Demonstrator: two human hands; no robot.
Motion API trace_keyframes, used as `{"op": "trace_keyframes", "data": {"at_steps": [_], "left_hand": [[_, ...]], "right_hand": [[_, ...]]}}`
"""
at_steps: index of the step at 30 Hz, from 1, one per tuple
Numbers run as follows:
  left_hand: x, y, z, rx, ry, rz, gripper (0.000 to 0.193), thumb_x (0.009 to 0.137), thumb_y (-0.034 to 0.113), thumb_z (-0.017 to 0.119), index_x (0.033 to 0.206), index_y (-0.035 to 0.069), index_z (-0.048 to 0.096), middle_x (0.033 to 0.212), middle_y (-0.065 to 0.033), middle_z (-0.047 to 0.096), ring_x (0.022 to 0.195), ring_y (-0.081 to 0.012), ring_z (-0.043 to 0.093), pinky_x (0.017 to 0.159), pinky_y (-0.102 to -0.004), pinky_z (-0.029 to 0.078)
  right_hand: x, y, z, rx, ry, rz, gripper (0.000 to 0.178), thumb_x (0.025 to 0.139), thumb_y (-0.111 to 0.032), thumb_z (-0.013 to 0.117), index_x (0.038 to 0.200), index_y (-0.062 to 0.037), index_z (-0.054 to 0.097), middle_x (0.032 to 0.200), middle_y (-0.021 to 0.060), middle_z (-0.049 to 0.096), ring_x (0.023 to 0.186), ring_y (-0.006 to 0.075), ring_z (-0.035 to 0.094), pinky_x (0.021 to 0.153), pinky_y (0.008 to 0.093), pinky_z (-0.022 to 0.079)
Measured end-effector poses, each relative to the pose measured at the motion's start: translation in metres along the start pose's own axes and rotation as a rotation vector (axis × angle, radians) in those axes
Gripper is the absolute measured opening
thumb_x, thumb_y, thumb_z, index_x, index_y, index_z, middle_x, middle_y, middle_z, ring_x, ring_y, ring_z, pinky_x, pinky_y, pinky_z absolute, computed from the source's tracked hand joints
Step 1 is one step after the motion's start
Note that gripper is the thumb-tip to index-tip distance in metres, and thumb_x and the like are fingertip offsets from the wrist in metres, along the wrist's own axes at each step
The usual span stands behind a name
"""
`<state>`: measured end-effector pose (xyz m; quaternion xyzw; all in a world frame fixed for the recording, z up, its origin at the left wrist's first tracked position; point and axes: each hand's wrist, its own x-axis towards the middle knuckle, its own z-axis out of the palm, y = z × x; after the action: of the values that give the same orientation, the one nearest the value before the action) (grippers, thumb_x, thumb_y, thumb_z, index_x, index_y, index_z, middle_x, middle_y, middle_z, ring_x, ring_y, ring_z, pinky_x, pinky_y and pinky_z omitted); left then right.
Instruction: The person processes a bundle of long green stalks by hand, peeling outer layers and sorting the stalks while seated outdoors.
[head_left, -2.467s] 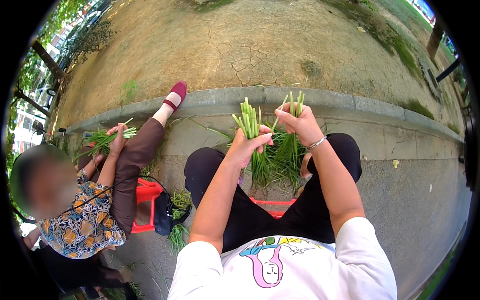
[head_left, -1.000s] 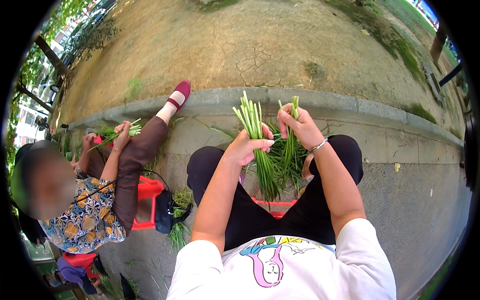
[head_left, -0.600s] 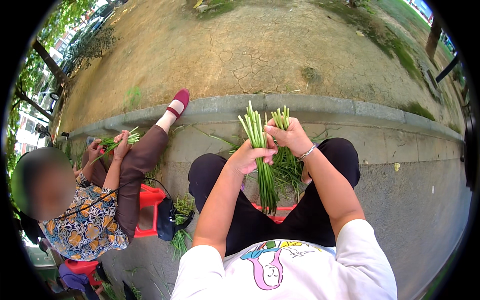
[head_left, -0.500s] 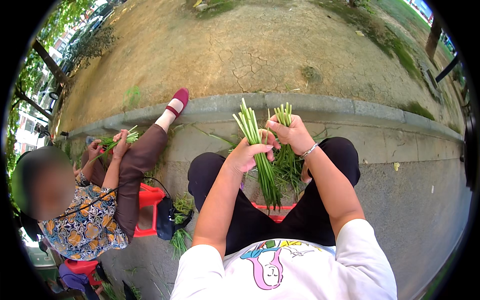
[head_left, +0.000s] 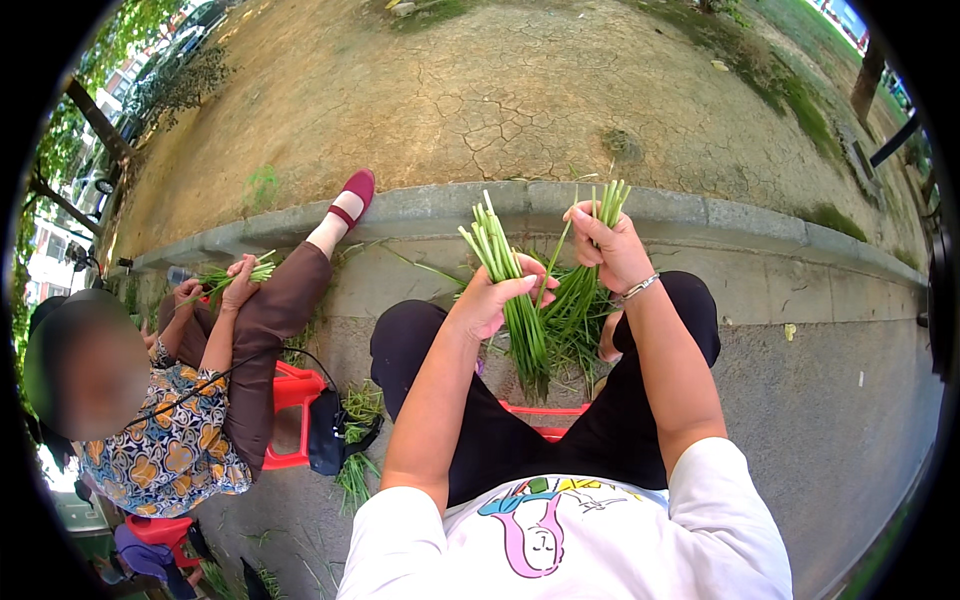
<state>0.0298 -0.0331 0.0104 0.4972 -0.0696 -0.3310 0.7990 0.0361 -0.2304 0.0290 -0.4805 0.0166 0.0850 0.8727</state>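
Note:
Closed around a thick bunch of garlic chives (head_left: 527,345), my left hand (head_left: 500,303) is above the gap between my knees. The pale stem ends point up and away from me, and the green leaves hang toward me. To the right, my right hand (head_left: 617,252) pinches a smaller bunch of chives (head_left: 608,203) with its pale ends up. A single thin stalk (head_left: 558,250) slants between the two hands. Below them lies a loose heap of chives (head_left: 577,312) on the ground, partly hidden by my hands and the bunches.
A red stool edge (head_left: 545,411) shows between my thighs. Ahead runs a stone curb (head_left: 670,208) with cracked dirt beyond. At left, a seated person (head_left: 180,430) holds chives (head_left: 240,275), beside a red stool (head_left: 290,415), a dark bag (head_left: 328,435) and scattered greens (head_left: 357,480).
My right hand has moved rightward and slightly up with its bunch, widening the gap from my left hand. The left hand has shifted only slightly.

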Motion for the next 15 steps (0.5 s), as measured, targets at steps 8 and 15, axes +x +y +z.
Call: {"op": "trace_keyframes", "data": {"at_steps": [8,15], "left_hand": [[0.004,-0.006,-0.008,0.172,0.051,0.037,0.012,0.080,0.002,0.052,0.091,-0.001,0.056,0.085,-0.0131,0.062,0.075,-0.0196,0.060,0.068,-0.0316,0.048],[0.005,-0.011,-0.016,0.426,0.262,0.044,0.011,0.080,0.000,0.051,0.088,0.000,0.058,0.071,-0.0068,0.059,0.063,-0.0130,0.056,0.059,-0.0257,0.046]], "right_hand": [[0.002,-0.008,-0.011,0.072,0.050,-0.088,0.012,0.086,-0.014,0.056,0.088,-0.0021,0.057,0.058,-0.0044,0.042,0.040,0.0043,0.031,0.040,0.0211,0.023],[0.002,-0.021,-0.032,0.166,-0.001,-0.181,0.011,0.088,-0.014,0.052,0.089,-0.0034,0.056,0.064,-0.0029,0.044,0.040,0.0044,0.031,0.041,0.0206,0.024]]}}
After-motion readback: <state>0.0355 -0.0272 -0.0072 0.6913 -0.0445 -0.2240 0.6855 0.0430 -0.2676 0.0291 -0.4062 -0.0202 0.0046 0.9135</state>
